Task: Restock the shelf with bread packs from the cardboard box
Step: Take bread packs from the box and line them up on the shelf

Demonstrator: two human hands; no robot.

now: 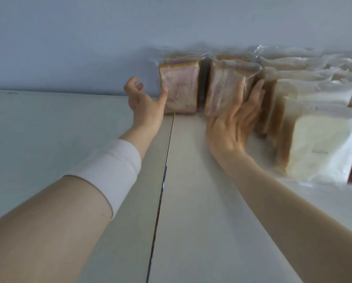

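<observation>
The shelf (191, 180) lies bare across its left half and down the middle to the front edge, so there is wide room for reaching in. The wall (89, 48) closes the back. Against it stand the left pink bread pack (180, 88) and the right pink bread pack (224, 88), with only a narrow dark gap between them. The left hand (144, 101) fills the spot just left of the first. White bread packs (322, 148) crowd the right side from wall to front. The right hand (232, 123) has its fingers (256, 92) in the tight slot beside the second pink pack.
</observation>
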